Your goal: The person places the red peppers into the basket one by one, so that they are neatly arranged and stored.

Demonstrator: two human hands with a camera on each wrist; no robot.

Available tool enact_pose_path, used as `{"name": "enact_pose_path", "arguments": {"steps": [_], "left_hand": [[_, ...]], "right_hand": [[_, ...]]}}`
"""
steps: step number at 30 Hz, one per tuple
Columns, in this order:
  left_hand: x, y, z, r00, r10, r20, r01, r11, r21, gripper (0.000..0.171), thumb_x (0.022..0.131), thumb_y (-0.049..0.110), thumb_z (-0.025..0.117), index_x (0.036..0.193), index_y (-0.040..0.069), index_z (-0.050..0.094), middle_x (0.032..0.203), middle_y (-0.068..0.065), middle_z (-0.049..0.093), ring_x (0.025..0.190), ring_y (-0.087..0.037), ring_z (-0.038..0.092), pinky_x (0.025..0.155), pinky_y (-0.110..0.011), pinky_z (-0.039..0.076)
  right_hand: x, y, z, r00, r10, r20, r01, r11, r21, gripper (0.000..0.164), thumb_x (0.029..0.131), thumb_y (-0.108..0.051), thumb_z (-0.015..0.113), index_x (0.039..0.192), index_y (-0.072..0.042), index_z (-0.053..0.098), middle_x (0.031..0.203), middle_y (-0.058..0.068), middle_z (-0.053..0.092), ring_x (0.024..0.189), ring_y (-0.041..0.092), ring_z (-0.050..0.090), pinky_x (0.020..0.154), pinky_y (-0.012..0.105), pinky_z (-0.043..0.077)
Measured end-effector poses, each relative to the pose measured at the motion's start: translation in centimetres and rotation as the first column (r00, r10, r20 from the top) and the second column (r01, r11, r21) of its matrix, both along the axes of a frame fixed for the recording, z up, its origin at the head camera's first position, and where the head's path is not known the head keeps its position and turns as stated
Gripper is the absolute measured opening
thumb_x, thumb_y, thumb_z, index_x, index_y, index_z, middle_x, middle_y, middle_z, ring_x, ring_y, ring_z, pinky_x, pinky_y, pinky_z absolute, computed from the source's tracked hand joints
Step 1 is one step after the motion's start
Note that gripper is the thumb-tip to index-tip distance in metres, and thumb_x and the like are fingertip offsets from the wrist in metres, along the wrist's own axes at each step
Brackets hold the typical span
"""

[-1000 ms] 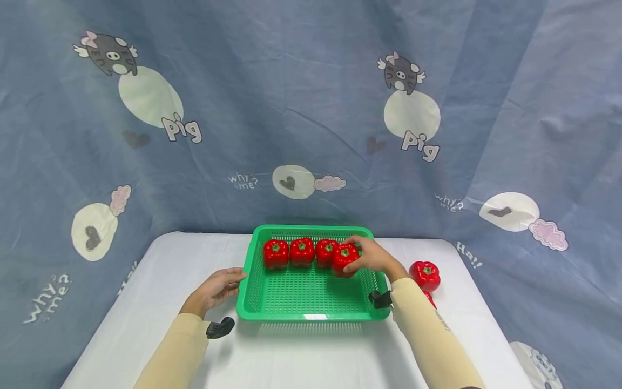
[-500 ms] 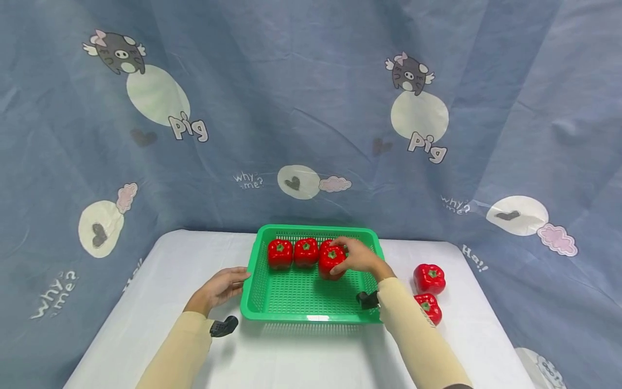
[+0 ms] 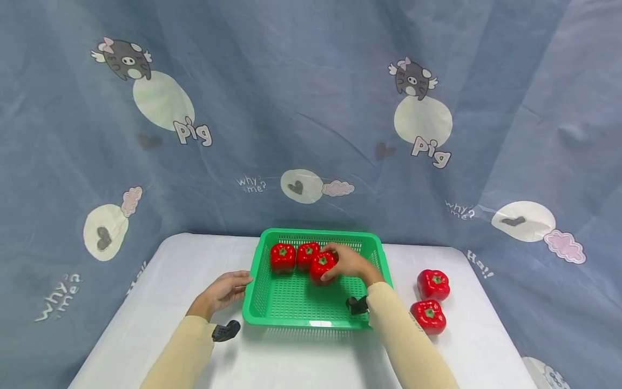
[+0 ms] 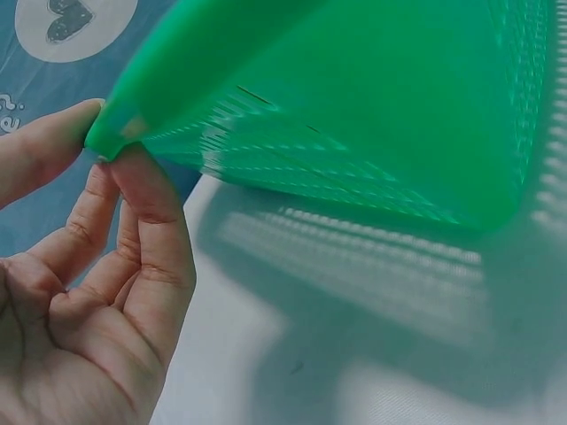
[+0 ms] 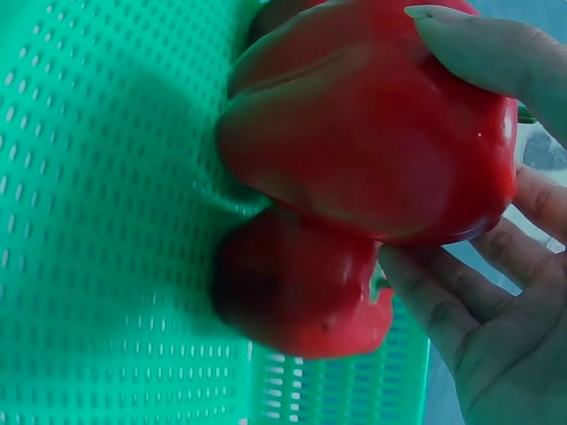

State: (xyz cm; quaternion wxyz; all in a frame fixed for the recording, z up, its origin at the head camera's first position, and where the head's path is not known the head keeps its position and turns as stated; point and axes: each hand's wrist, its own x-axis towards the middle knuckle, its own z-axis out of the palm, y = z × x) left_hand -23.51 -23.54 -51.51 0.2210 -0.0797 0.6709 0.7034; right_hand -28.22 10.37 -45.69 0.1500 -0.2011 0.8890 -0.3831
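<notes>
My right hand (image 3: pixel 349 262) grips a red bell pepper (image 3: pixel 323 269) from the right, inside a green plastic basket (image 3: pixel 279 322). In the right wrist view the held bell pepper (image 5: pixel 372 133) lies between the thumb and the fingers, overlapping another bell pepper (image 5: pixel 297 288) beside it. Two bell peppers, one far left (image 3: pixel 282 258) and one beside it (image 3: pixel 306 254), stand along the basket's back wall, stems up. At the basket's left side, my left hand (image 3: pixel 225 289) pinches its rim. The left wrist view has thumb and fingers meeting on that basket rim (image 4: pixel 124 119).
Two more red bell peppers, a rear one (image 3: pixel 433 284) and a front one (image 3: pixel 429 317), sit on the white table (image 3: pixel 286 362) right of the basket. Behind the table hangs a blue printed curtain (image 3: pixel 311 108).
My right hand has carried the bell pepper leftward within the basket, toward its middle. The front pepper on the right has come out from behind the sleeve. My left hand stays on the rim.
</notes>
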Motion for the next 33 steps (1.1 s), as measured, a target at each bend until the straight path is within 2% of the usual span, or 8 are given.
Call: {"name": "enact_pose_path", "arguments": {"steps": [8, 16, 26, 33], "left_hand": [[0.3, 0.2, 0.1, 1.000, -0.001, -0.006, 0.001, 1.000, 0.007, 0.051, 0.096, 0.013, 0.058, 0.136, -0.013, 0.041, 0.102, -0.004, 0.068, 0.090, -0.013, 0.067, 0.087, -0.030, 0.055], [0.2, 0.1, 0.3, 1.000, -0.009, -0.009, 0.009, 1.000, 0.001, 0.052, 0.096, 0.012, 0.058, 0.136, -0.014, 0.039, 0.102, -0.004, 0.067, 0.091, -0.012, 0.066, 0.088, -0.031, 0.054], [0.2, 0.1, 0.2, 1.000, -0.005, 0.000, 0.005, 1.000, 0.007, 0.053, 0.096, 0.012, 0.058, 0.137, -0.014, 0.038, 0.103, -0.003, 0.066, 0.093, -0.012, 0.066, 0.090, -0.031, 0.053], [0.1, 0.2, 0.3, 1.000, 0.003, 0.014, -0.003, 1.000, 0.015, 0.052, 0.096, 0.012, 0.058, 0.138, -0.013, 0.038, 0.104, -0.004, 0.066, 0.093, -0.012, 0.066, 0.089, -0.030, 0.054]], "right_hand": [[0.2, -1.6, -0.2, 1.000, 0.026, 0.007, -0.025, 0.999, -0.028, 0.063, 0.068, -0.013, 0.087, 0.125, -0.008, 0.059, 0.123, 0.007, 0.059, 0.109, 0.024, 0.056, 0.092, 0.038, 0.051], [0.3, -3.2, -0.5, 0.998, 0.057, 0.009, -0.058, 0.998, 0.031, 0.064, 0.071, -0.016, 0.086, 0.128, -0.009, 0.057, 0.130, 0.007, 0.055, 0.117, 0.024, 0.051, 0.094, 0.039, 0.049], [0.5, -4.4, -1.1, 0.998, 0.057, 0.016, -0.057, 0.997, 0.042, 0.066, 0.070, -0.019, 0.087, 0.128, -0.010, 0.056, 0.129, 0.006, 0.055, 0.118, 0.024, 0.050, 0.094, 0.041, 0.049], [0.7, -5.2, -1.7, 0.998, 0.058, 0.019, -0.058, 0.998, 0.031, 0.065, 0.070, -0.020, 0.087, 0.126, -0.009, 0.057, 0.127, 0.004, 0.056, 0.115, 0.022, 0.051, 0.092, 0.038, 0.051]]}}
